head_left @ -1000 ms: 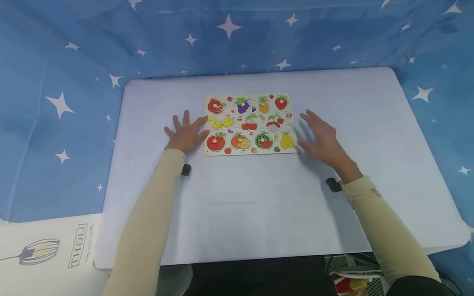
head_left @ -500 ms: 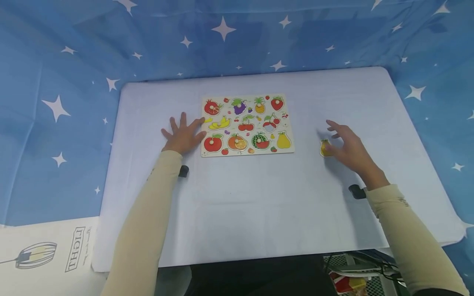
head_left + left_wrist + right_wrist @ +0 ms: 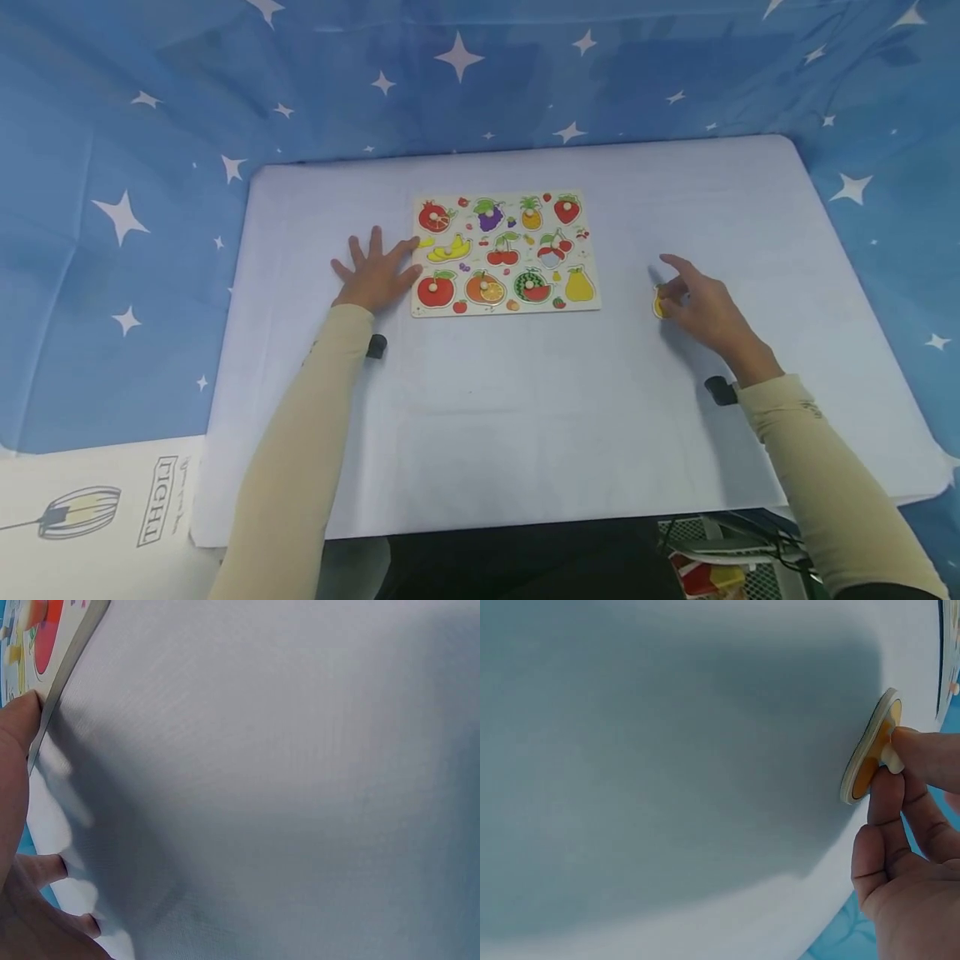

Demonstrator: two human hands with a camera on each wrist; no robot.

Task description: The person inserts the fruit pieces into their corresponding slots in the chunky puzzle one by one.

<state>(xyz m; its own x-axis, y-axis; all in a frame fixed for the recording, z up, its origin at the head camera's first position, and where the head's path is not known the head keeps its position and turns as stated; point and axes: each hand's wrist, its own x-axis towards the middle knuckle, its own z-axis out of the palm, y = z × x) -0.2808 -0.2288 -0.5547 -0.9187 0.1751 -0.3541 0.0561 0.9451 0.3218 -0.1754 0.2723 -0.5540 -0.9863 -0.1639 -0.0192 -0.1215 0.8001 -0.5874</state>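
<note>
A fruit peg puzzle board [image 3: 480,310] lies on the white table, its colourful fruit pieces in several rows. My left hand [image 3: 377,271] is spread flat at its left side, thumb and index finger on the board's edge. In the left wrist view the thumb [image 3: 21,720] presses that edge. Off to the right of the board, my right hand [image 3: 705,312] pinches the pale knob of a yellow puzzle piece [image 3: 870,765] between thumb and fingers. The piece, pear-like in colour, stands tilted close over the table and is mostly covered by the fingers in the head view.
The white table [image 3: 525,433] has rounded corners, with blue star-printed cloth [image 3: 337,75] behind and around it. A pale box [image 3: 90,517] with a printed whisk stands at the lower left. Below the front edge a rack [image 3: 720,567] holds packets.
My right hand has moved right, away from the board's side, to the yellow piece; its fingers have since closed round the knob. The left hand stays at the board's edge.
</note>
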